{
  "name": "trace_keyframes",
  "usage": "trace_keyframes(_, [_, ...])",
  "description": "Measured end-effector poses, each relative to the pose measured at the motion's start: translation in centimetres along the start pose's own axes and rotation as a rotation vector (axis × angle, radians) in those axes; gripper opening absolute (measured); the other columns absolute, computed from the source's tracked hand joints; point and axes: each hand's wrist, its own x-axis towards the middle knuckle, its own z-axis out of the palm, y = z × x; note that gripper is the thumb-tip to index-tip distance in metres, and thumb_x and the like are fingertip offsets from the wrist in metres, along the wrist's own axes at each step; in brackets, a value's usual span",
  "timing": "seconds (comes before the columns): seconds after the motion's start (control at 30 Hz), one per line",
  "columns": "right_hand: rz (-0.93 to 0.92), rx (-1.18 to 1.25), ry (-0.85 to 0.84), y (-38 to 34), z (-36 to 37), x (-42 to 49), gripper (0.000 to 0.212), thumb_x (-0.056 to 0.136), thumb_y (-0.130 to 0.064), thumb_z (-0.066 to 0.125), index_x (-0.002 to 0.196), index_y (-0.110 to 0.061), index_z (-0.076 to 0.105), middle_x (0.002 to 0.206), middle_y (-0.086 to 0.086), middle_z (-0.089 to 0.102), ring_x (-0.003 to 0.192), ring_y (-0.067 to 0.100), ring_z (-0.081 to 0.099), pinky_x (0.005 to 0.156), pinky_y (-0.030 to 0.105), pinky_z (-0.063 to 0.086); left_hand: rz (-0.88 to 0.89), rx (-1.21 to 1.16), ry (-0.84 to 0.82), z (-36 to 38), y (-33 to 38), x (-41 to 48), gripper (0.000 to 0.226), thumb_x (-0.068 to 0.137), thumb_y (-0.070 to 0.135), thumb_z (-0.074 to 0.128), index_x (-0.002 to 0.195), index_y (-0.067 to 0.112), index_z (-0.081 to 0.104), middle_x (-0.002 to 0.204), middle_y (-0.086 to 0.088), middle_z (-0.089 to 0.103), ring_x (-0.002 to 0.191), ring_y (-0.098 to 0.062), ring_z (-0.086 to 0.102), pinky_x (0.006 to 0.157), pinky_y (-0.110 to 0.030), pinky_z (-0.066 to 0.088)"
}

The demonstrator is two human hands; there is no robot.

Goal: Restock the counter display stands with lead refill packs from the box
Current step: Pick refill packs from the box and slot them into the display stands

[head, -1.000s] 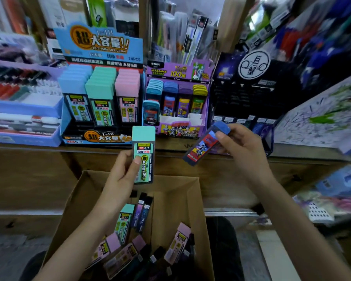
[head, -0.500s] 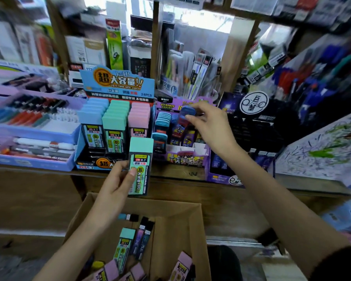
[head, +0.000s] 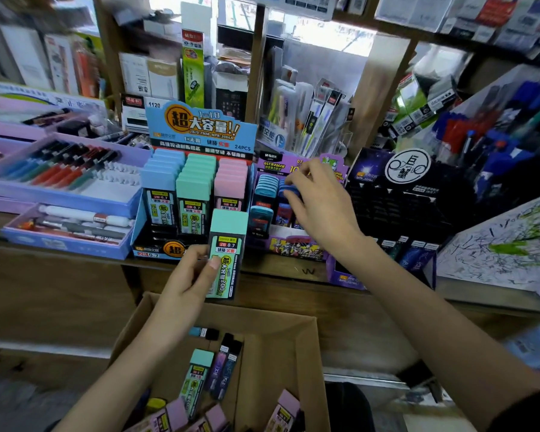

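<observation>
Mint-capped pack (head: 226, 254): upright in your left hand (head: 186, 283), your thumb across its label. It is held just in front of the blue display stand (head: 200, 129), low before the mint and pink columns.
Left hand: closed round the lower half of the mint-capped pack, above the far edge of the cardboard box (head: 278, 347).
Right hand (head: 321, 207): reaching far over the bench (head: 281, 269), fingertips pinching the blue-capped pack (head: 290, 193).
Blue-capped pack: in the purple display stand (head: 293, 246), second column from the left, just right of the teal caps. Your hand hides how deep it sits.
Blue display stand: on the bench just left of the purple one, with blue, mint and pink columns of packs.
Cardboard box: near you, below the bench edge, open. Loose inside lie a mint pack (head: 198, 378), slim dark packs (head: 225, 366) and pink-capped packs (head: 285, 410).
Black display stand (head: 402, 194): right of the purple one.
Pen trays (head: 59, 194): far left on the bench.
</observation>
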Motion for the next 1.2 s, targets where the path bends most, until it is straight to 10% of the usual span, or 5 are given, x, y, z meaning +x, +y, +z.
trace_keyframes(0.27, [0.155, 0.890, -0.323, -7.0, -1.6, 1.1, 0.014, 0.091, -0.024, 0.060, 0.103, -0.017, 0.061, 0.090, -0.008, 0.057, 0.085, 0.007, 0.057, 0.077, 0.016, 0.047, 0.105, 0.111, -0.054, -2.2, 1.5, 0.9, 0.027, 0.091, 0.034, 0.046, 0.112, 0.019, 0.054, 0.102, -0.007, 0.064, 0.099, -0.026, 0.059, 0.085, -0.044, 0.048])
trace_keyframes(0.53, [0.099, 0.680, -0.054, -7.1, -0.6, 4.8, 0.012, 0.090, -0.021, 0.060, 0.097, -0.012, 0.064, 0.079, -0.017, 0.053, 0.072, 0.000, 0.048, 0.065, 0.012, 0.035, 0.274, 1.038, 0.142, -7.5, -0.2, 2.3, 0.044, 0.082, 0.025, 0.069, 0.119, 0.003, 0.059, 0.119, -0.013, 0.058, 0.111, -0.031, 0.053, 0.092, -0.042, 0.044])
trace_keyframes(0.83, [-0.044, 0.547, -0.064, -9.6, 1.4, 5.5, 0.020, 0.089, -0.022, 0.062, 0.101, -0.006, 0.068, 0.098, 0.008, 0.070, 0.093, 0.024, 0.062, 0.083, 0.040, 0.048, 0.279, 1.055, 0.106, -8.4, -1.9, 2.1, 0.035, 0.082, 0.020, 0.070, 0.113, 0.004, 0.064, 0.114, -0.010, 0.062, 0.105, -0.028, 0.060, 0.085, -0.042, 0.050])
trace_keyframes(1.2, [-0.091, 0.490, -0.081, -10.9, 2.7, 5.1, 0.024, 0.090, -0.021, 0.061, 0.106, -0.004, 0.070, 0.098, 0.013, 0.068, 0.092, 0.029, 0.060, 0.081, 0.040, 0.047, 0.310, 0.982, 0.138, -8.5, -2.6, 2.1, 0.030, 0.081, 0.013, 0.070, 0.110, 0.006, 0.064, 0.114, -0.008, 0.062, 0.104, -0.026, 0.061, 0.074, -0.035, 0.054])
